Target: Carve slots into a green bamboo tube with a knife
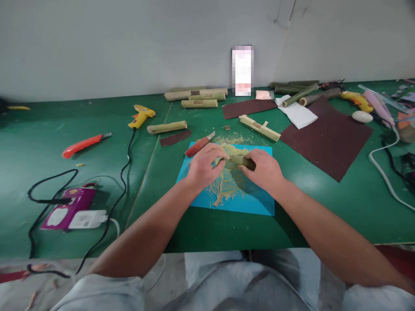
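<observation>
Over the shaving-strewn blue sheet point(259, 203), your right hand point(265, 168) has its fingers clamped on the green bamboo tube point(239, 160); I can't tell whether the fingers of your left hand point(207, 163), at its other end, grip it too, and a weak hold could let it slip. Just beyond your left hand, the red-handled knife point(197, 147) could nick you; farther off, a notched bamboo piece point(269, 132) and a dark brown sheet point(324, 142) crowd the tabletop point(350, 211).
</observation>
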`<state>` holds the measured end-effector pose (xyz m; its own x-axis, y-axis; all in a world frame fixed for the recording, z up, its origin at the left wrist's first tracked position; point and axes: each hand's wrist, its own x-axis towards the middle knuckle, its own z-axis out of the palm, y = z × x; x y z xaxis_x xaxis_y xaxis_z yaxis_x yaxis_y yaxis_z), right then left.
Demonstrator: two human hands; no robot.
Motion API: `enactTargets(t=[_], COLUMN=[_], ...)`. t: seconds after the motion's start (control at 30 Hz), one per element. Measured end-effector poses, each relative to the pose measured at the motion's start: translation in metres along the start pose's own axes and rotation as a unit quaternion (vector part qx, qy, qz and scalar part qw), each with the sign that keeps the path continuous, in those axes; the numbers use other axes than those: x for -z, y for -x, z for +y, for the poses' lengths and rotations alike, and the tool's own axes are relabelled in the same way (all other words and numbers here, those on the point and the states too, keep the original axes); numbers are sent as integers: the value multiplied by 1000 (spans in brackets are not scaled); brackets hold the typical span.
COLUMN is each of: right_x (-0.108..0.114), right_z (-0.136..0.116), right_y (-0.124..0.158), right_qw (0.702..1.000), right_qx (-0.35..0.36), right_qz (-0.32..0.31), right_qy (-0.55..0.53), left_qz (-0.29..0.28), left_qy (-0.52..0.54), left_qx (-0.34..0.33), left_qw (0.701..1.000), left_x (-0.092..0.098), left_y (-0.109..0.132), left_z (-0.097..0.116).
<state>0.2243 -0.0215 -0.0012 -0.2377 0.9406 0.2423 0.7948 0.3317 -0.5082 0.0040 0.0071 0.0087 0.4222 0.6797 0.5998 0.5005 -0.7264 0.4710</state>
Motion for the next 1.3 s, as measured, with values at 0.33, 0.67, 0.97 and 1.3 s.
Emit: enactTargets(t=[0.33,0.67,0.97,1.3], right_x=[-1,-2,-4,-6], right_z=[1,1,2,3], right_y=[0,0,0,0], right_qw=[1000,1000,1000,999], right_qx=[5,9,21,37], right_qz=[2,8,-5,-23], right_qy=[0,1,3,21], left_qz=[-19,-50,-43,-36], left_qy=[27,24,16,150], left_qx=[16,137,137,261], left_qw=[999,989,990,953], left_x=[-3,-6,-5,-10], left_y=[2,4,4,4], left_z=[0,-1,-2,-7])
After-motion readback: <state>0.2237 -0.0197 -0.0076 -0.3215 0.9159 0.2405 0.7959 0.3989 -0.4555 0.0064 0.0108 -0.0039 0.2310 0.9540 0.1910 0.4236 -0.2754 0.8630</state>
